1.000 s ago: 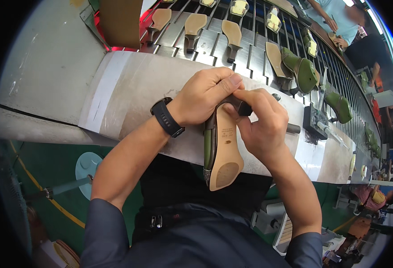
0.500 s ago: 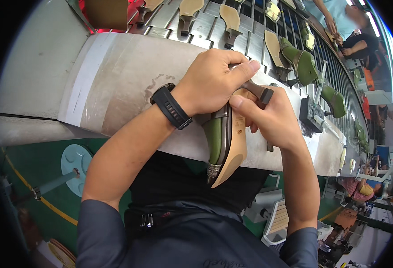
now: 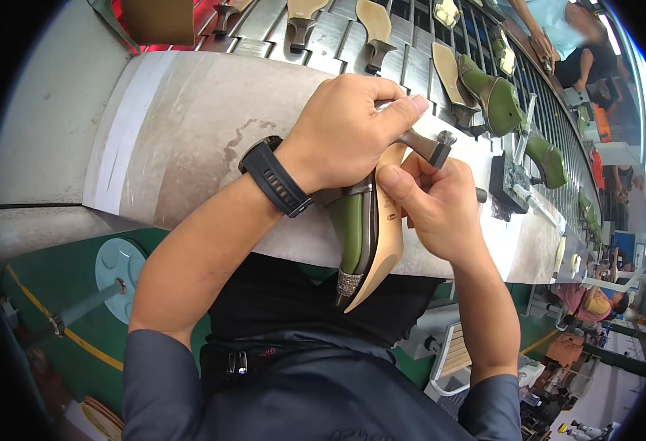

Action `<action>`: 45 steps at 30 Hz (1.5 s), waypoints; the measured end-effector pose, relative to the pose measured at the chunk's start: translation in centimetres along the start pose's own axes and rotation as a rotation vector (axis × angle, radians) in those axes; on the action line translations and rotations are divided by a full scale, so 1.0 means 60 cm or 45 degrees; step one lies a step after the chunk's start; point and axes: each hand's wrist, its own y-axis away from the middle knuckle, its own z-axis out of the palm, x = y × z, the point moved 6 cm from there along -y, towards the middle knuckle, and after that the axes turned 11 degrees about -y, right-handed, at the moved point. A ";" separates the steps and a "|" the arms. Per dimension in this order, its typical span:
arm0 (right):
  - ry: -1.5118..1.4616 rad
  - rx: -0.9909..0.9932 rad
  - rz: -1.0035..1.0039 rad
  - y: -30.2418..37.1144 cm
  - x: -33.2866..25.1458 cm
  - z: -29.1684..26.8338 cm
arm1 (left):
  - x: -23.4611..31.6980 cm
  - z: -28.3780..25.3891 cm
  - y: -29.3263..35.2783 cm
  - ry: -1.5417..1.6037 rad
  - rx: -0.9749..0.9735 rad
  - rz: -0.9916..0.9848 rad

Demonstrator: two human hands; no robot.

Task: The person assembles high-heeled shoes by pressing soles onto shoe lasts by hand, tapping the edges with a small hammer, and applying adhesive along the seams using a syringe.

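A green high-heeled shoe (image 3: 352, 228) is held with its tan sole (image 3: 388, 250) turned up to the right and its toe, banded with glitter, toward me. My left hand (image 3: 349, 132) is closed around its heel end; the brown heel (image 3: 429, 147) juts out past the thumb. Close by, my right hand (image 3: 444, 202) has its thumb against the sole's edge, the other fingers curled. A round metal knob (image 3: 447, 137) shows beside the heel tip, and a dark rod end (image 3: 481, 195) sticks out behind the right hand. They look like one tool, its middle hidden by that hand.
The pale worktop (image 3: 191, 140) lies under my hands. Beyond it, a slatted metal conveyor (image 3: 330, 48) carries tan soles with heels and green shoes (image 3: 499, 106). A black block-like fixture (image 3: 510, 184) stands at right. A co-worker (image 3: 558, 44) is at the far right.
The dark rod end has swung from below my right hand up to its right side. The metal knob shows more by the heel tip. My left hand keeps its hold on the shoe.
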 end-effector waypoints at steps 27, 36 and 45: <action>-0.245 0.037 0.033 -0.022 0.012 0.031 | -0.006 -0.024 -0.001 -0.032 -0.024 0.020; 0.555 -0.238 -0.635 0.032 -0.073 0.058 | -0.025 -0.163 0.240 -0.117 0.607 0.299; 0.712 -0.190 -0.963 0.025 -0.058 0.091 | -0.005 -0.136 0.293 -0.486 0.240 0.170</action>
